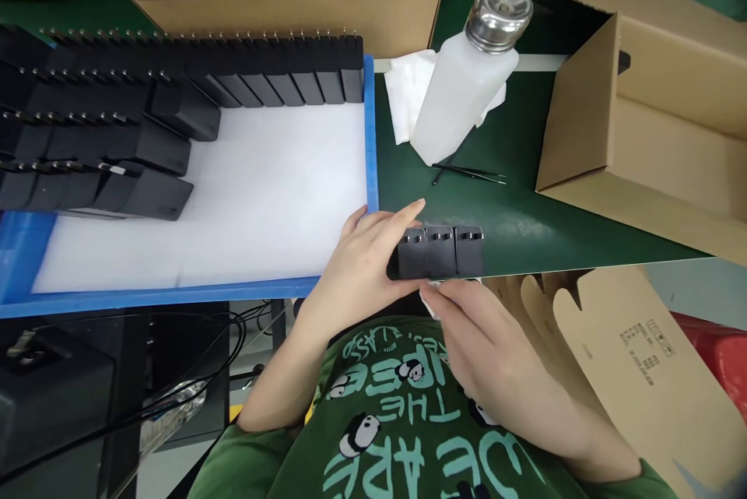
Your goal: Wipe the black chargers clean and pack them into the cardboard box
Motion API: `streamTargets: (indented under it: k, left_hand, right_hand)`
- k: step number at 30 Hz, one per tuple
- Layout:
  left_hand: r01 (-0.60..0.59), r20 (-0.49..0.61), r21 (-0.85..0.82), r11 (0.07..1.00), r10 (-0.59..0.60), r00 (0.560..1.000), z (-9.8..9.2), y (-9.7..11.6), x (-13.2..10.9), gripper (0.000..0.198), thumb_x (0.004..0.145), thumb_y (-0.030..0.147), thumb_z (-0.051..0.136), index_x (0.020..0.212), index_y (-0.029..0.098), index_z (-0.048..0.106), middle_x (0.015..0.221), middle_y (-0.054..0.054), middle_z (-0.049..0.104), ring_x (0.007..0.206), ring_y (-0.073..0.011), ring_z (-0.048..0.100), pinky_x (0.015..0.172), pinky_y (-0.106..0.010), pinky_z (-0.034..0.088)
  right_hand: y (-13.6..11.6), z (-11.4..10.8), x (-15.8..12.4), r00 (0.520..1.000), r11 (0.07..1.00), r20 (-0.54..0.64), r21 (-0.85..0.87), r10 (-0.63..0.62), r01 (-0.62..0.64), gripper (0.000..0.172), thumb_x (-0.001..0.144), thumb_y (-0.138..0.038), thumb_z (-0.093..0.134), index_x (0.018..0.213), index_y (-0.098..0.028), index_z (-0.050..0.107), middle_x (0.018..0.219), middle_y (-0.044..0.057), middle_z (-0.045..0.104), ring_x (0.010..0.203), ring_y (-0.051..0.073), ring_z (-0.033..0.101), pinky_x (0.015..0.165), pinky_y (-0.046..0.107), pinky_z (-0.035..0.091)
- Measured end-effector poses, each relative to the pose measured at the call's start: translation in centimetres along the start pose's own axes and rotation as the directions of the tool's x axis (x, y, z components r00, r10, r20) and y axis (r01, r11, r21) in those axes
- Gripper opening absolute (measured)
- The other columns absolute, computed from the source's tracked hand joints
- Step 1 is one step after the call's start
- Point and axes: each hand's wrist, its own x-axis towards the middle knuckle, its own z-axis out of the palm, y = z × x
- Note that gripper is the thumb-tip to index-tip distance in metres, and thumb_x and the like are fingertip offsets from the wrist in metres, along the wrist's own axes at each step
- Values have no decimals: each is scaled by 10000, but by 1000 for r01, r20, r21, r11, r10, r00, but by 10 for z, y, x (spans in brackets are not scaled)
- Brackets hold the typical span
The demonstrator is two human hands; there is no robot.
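Note:
Three black plug-in power adapters (440,251) stand side by side at the table's front edge, their metal prongs up. My left hand (365,259) closes around the left end of this row, fingers behind and thumb in front. Just below the row, my right hand (484,328) pinches a small white wipe (430,301) against the front side of the adapters. Its fingertips are partly hidden. Many more black adapters (274,67) stand in rows in a blue tray (372,141) with a white bottom, to the left.
Beyond the tray sits a cardboard box (292,10) with upright adapters. A white pump bottle (464,82) with a raised metal lid stands on folded white tissue (402,86), near black tweezers (472,172). An opened carton (583,106) lies at right; flattened cardboard (636,359) is below the edge.

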Motion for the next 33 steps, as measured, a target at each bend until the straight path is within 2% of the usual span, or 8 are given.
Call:
streamTargets:
  k: [6, 9, 13, 18, 23, 25, 29, 33]
  left_hand:
    - [-7, -14, 55, 998, 8, 1000, 6, -6, -1, 859, 801, 223, 752, 1514, 195, 275, 1290, -91, 647, 1251, -249, 555, 1200, -540, 288]
    - [-40, -52, 77, 996, 44, 998, 7, -7, -1, 760, 812, 119, 647, 1492, 142, 308, 1243, -106, 663, 1233, -245, 571, 1190, -530, 316]
    - [-45, -62, 81, 996, 50, 997, 7, -7, -1, 790, 788, 135, 671, 1490, 145, 308, 1244, -113, 667, 1229, -265, 579, 1178, -550, 334]
    - [-25, -48, 62, 998, 28, 998, 7, -8, -1, 805, 791, 219, 721, 1485, 183, 315, 1322, -132, 635, 1245, -284, 582, 1169, -580, 342]
    - [-61, -64, 97, 993, 67, 996, 8, -9, 0, 780, 788, 110, 670, 1483, 139, 318, 1247, -137, 666, 1231, -274, 588, 1169, -562, 357]
    - [-37, -62, 88, 995, 42, 997, 8, -8, 0, 842, 770, 225, 780, 1478, 164, 327, 1271, -135, 660, 1231, -289, 594, 1169, -582, 354]
    - [-15, -55, 82, 997, 20, 998, 7, -6, 1, 940, 711, 337, 872, 1472, 190, 342, 1334, -135, 631, 1251, -287, 592, 1185, -581, 339]
    - [-2, -55, 86, 996, 7, 998, 7, -6, 0, 910, 708, 330, 871, 1458, 190, 375, 1361, -134, 619, 1263, -288, 588, 1186, -575, 344]
  right_hand:
    - [-3, 29, 12, 965, 995, -252, -58, 67, -84, 346, 916, -2, 509, 1251, -73, 554, 997, 141, 626, 916, 212, 619, 775, 344, 594]
    - [-14, 37, 12, 973, 992, -231, -120, 6, -34, 319, 894, 23, 525, 1212, 10, 549, 977, 176, 625, 906, 233, 605, 776, 363, 593]
    - [-16, 22, 9, 985, 997, -170, 68, 35, -24, 328, 915, 18, 490, 1227, -62, 550, 1024, 137, 617, 966, 197, 618, 834, 315, 593]
    - [-11, 32, 16, 950, 993, -300, -50, 90, -110, 324, 926, -22, 496, 1236, -102, 551, 995, 133, 611, 905, 208, 605, 761, 346, 589]
    - [-19, 31, 6, 982, 997, -189, 72, 22, -9, 415, 915, -6, 486, 1309, -120, 545, 1020, 118, 631, 955, 204, 631, 803, 323, 596]
    - [-11, 21, -4, 952, 993, -285, 52, 116, -105, 463, 892, 11, 521, 1309, -183, 584, 1024, 95, 626, 903, 176, 636, 759, 298, 581]
    - [9, 17, -18, 826, 943, -516, -96, 225, -317, 521, 865, 14, 567, 1324, -228, 610, 1011, 99, 584, 854, 184, 608, 706, 324, 543]
    - [-1, 40, -15, 903, 962, -373, -79, 215, -262, 585, 899, 2, 513, 1458, -162, 466, 1049, 132, 547, 967, 209, 591, 762, 328, 558]
